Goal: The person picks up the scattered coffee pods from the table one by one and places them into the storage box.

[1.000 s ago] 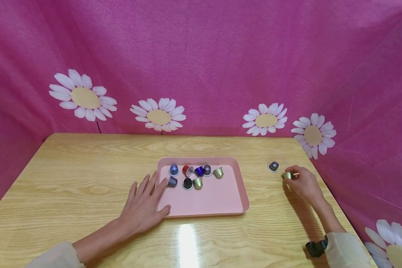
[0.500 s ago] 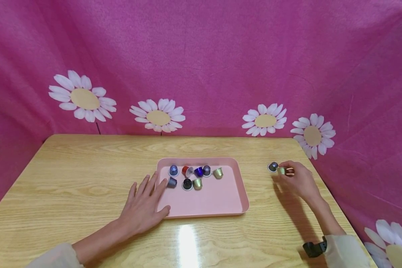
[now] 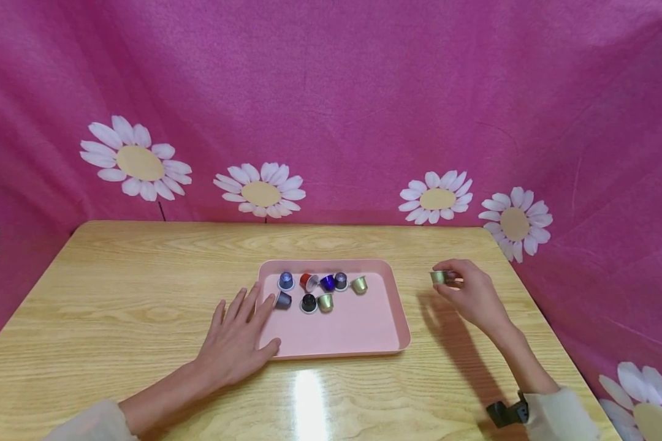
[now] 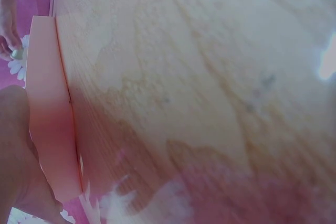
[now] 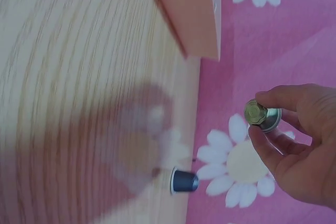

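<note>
Between right thumb and fingers, my right hand (image 3: 471, 299) pinches a pale green coffee capsule (image 3: 438, 277) above the table, to the right of the tray. Its domed end faces the camera in the right wrist view. A dark capsule (image 5: 185, 181) stands on the table below that hand; in the head view the hand mostly covers it. My left hand (image 3: 236, 343) lies with fingers spread over the left rim of the pink tray (image 3: 358, 334). Its index fingertip is by a tipped grey-blue capsule (image 3: 284, 300). Inside are also a red capsule (image 3: 308, 281), a black one (image 3: 309, 302) and several others.
The wooden table (image 3: 143, 275) ends at a pink curtain (image 3: 342, 110) printed with daisies, behind and at the right. A black wrist strap device (image 3: 507, 413) sits at the right sleeve.
My right hand has moved left with the green capsule, passing over the dark capsule toward the tray. The left hand and the capsules in the tray stay where they were.
</note>
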Demonstrator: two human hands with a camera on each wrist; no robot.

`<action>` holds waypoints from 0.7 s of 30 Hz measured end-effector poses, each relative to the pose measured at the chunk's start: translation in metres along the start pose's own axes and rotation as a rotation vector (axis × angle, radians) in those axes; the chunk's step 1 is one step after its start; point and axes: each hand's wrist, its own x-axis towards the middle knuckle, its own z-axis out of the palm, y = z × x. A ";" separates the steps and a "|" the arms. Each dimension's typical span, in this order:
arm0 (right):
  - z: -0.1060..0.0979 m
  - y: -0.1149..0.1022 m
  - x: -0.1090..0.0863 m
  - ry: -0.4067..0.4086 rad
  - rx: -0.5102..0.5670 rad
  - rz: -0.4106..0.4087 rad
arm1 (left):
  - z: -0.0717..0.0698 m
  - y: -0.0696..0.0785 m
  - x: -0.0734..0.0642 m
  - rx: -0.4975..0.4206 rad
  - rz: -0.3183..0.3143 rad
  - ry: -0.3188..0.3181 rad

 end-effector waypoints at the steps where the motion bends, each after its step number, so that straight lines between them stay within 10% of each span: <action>1: 0.002 -0.003 0.000 0.003 -0.001 -0.010 | 0.000 0.000 0.000 0.000 0.000 0.000; 21: 0.032 -0.040 0.005 -0.058 0.024 -0.110 | 0.000 0.000 0.000 0.010 -0.001 -0.005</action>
